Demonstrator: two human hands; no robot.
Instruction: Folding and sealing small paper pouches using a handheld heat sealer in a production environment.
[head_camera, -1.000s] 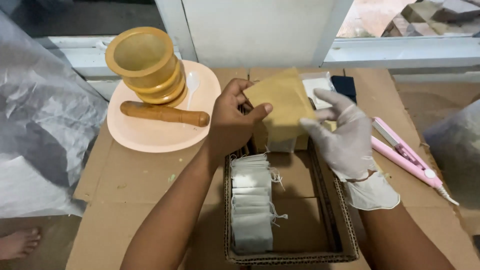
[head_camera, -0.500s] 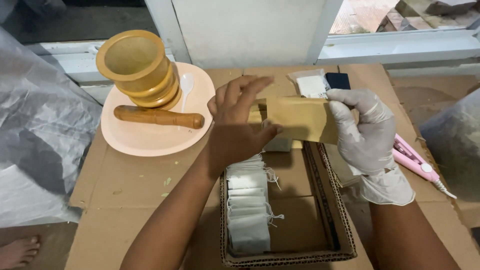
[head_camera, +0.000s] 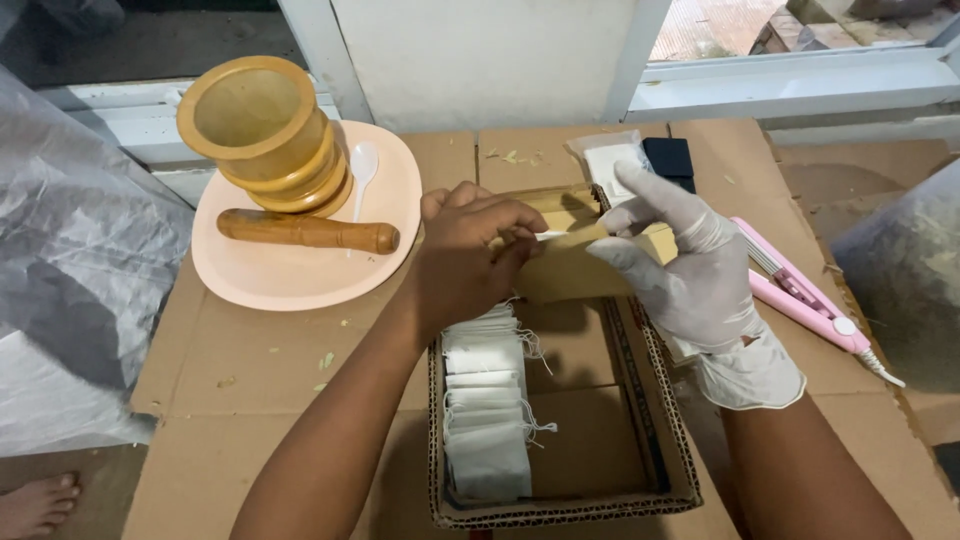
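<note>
A tan paper pouch (head_camera: 570, 262) is held between both hands just above the far end of a shallow cardboard tray (head_camera: 668, 440). The bare left hand (head_camera: 468, 262) is closed on the pouch's left edge, its fingertips pinched at the top, where a thin white strip seems to show. The right hand (head_camera: 690, 265), in one white glove, grasps the pouch's right side, with the forefinger raised and pointing away. Inside the tray, one row of small white filter bags (head_camera: 488, 400) with strings is laid overlapping along the left side; the exact count cannot be told, though roughly seven or eight edges can be made out. The right half of the tray is bare, so the filling appears to be about half done, and the pouch has not been set down. Beyond the hands, on the cardboard-covered table (head_camera: 250, 400), one peach plate (head_camera: 260, 285) is seen, carrying one wooden mortar (head_camera: 265, 135), one wooden pestle (head_camera: 305, 231) and one small white spoon (head_camera: 362, 165). Behind the pouch, one clear packet of white material (head_camera: 608, 155) and one dark flat object (head_camera: 668, 160) are lying side by side. To the right, one pink heat sealer (head_camera: 800, 295) is resting on the table.
</note>
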